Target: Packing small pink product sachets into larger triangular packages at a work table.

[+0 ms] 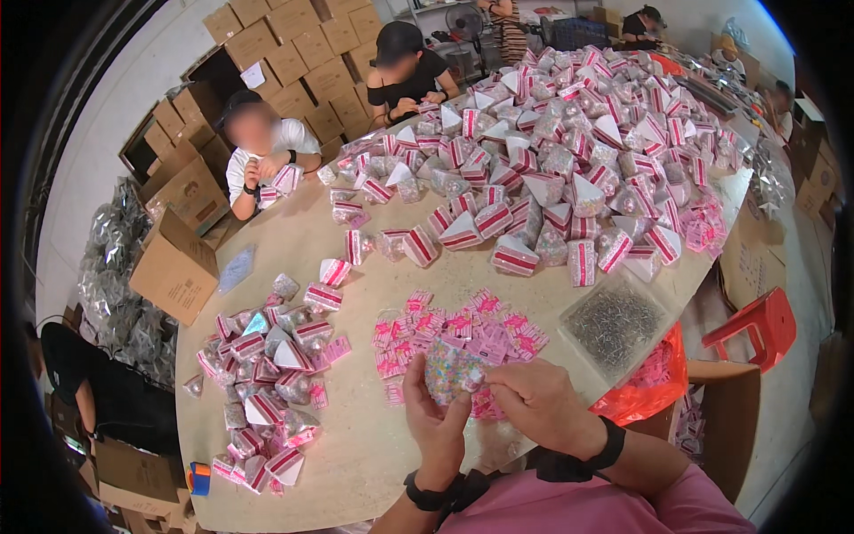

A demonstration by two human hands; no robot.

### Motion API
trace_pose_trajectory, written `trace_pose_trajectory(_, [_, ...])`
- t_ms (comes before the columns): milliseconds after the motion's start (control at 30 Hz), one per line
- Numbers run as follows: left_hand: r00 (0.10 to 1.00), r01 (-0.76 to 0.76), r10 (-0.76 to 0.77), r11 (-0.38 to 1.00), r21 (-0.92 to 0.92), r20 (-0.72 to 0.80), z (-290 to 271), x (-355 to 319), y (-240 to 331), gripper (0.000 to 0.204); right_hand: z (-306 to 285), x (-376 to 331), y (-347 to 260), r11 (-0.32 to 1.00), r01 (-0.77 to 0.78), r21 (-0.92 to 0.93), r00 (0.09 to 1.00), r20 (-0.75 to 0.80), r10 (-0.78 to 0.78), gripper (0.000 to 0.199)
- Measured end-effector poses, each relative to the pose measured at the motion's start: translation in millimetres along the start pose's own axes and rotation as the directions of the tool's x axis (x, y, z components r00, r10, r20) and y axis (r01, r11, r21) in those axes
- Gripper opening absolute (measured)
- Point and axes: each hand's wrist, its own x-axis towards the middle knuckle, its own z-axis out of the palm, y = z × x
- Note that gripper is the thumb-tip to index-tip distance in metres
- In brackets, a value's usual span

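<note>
My left hand (436, 423) and my right hand (538, 400) both grip a small clear bag of coloured beads (452, 367) over the near edge of the round wooden table (356, 445). Just beyond my fingers lies a loose spread of pink printed cards (463, 325). Both wrists wear black bands. To the left sits a small heap of finished pyramid-shaped packets with red-and-white striped tops (267, 374).
A huge pile of the same packets (569, 151) covers the far half of the table. A clear tray of metal staples (614, 322) sits right of the cards. Two people sit at the far side handling packets. Cardboard boxes (178, 258), a red stool (756, 325) and an orange bag (645, 392) surround the table.
</note>
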Motion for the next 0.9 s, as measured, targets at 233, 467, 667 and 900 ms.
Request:
trace_pose_trajectory(233, [0.996,-0.088,0.088,0.990,0.110,0.010,1.4,-0.9,-2.0,0.075,0.7,-2.1,2.7,0.997,0.022,-0.080,1.000,-0.004,-0.022,0.011])
trace_pose_trajectory(467, [0.977,-0.211,0.205,0.937,0.277,0.052,3.6,-4.1,-2.7,0.073,3.3,-5.4,5.7,0.989,0.035,-0.147,0.999,-0.012,-0.037,0.009])
trace_pose_trajectory(667, [0.983,-0.183,0.184,0.949,0.258,0.018,3.9,-5.1,-10.1,0.073,2.3,-3.5,2.4,0.981,0.048,-0.190,0.999,0.001,-0.049,0.009])
trace_pose_trajectory(900, [0.969,-0.240,0.240,0.886,0.397,0.049,3.0,-5.5,-15.5,0.075,4.1,-4.5,9.9,0.976,0.069,-0.206,0.997,0.032,-0.064,0.009])
